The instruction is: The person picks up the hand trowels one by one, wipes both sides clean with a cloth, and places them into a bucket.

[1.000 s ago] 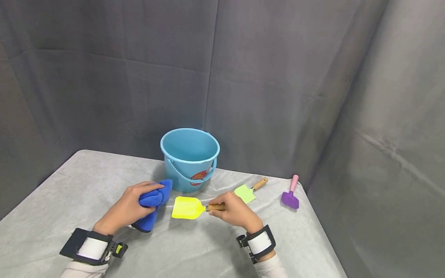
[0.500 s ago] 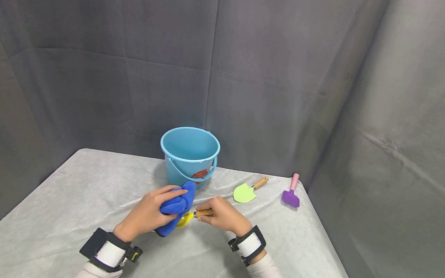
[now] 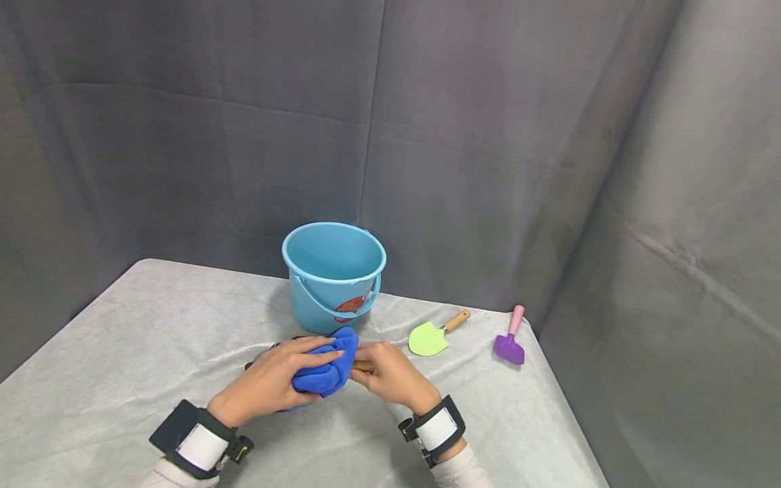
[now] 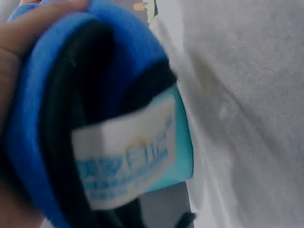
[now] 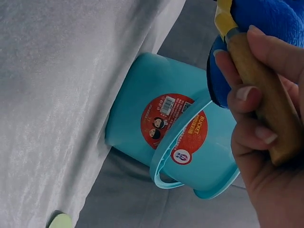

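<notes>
My left hand (image 3: 274, 379) grips a bunched blue cloth (image 3: 332, 369) with a dark edge; its white printed label (image 4: 126, 152) faces the left wrist camera. The cloth covers the blade of a small yellow shovel in the head view. My right hand (image 3: 393, 376) holds that shovel by its wooden handle (image 5: 259, 85), fingers wrapped round it. In the right wrist view a bit of the yellow neck (image 5: 224, 19) shows against the cloth. Both hands are close together in front of a light blue bucket (image 3: 323, 308).
The bucket stands upright near the table's back edge, its handle hanging down in front. Right of it lies a light green trowel (image 3: 427, 340) with a wooden handle. Farther right is a purple shovel (image 3: 509, 349) with a pink handle. Grey curtains (image 3: 244, 135) hang behind the table.
My left hand has moved right with the cloth, onto the yellow shovel, whose blade is now covered. My right hand has drawn slightly left with the shovel.
</notes>
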Demonstrator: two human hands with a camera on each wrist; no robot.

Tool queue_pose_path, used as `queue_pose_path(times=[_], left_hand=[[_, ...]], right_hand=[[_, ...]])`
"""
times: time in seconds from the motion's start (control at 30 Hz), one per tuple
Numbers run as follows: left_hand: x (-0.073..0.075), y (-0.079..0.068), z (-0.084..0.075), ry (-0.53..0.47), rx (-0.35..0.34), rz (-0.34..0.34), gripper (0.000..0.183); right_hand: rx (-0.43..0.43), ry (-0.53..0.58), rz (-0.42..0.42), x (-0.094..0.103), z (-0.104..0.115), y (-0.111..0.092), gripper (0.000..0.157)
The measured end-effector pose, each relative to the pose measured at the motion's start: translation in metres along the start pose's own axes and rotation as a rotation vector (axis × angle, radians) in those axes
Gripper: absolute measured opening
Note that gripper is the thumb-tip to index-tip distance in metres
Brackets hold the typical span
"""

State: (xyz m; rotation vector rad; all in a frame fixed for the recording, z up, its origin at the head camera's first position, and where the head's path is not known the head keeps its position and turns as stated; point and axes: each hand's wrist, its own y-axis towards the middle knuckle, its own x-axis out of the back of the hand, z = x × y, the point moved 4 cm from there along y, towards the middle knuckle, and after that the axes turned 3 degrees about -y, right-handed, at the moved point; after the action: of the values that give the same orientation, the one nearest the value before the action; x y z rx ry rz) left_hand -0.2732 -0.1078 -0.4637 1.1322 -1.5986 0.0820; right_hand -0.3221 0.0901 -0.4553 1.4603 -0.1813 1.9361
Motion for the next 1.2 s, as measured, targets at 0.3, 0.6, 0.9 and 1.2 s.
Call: queue_pose_path(times=[0.3,0.6,0.9,1.2], left_hand=[[-0.001,0.001,0.001,0.023,-0.031,-0.063,0.057],[-0.003,-0.002,0.006,0.044,-0.001,-0.089,0.051],[0.001,-0.007,0.020,0.038,0.045,-0.132,0.048],[0.008,-0.014,0.039,0.017,0.150,-0.089,0.046]], right_hand=[[-0.003,-0.045,-0.056,0.009,-0.002,-0.001,0.020],[0.018,-0.078,-0.038,0.008,0.001,0.000,0.016],[-0.021,-0.071,-0.031,0.009,0.001,-0.002,0.020],[-0.066,-0.031,-0.020,0.009,-0.002,-0.005,0.024]])
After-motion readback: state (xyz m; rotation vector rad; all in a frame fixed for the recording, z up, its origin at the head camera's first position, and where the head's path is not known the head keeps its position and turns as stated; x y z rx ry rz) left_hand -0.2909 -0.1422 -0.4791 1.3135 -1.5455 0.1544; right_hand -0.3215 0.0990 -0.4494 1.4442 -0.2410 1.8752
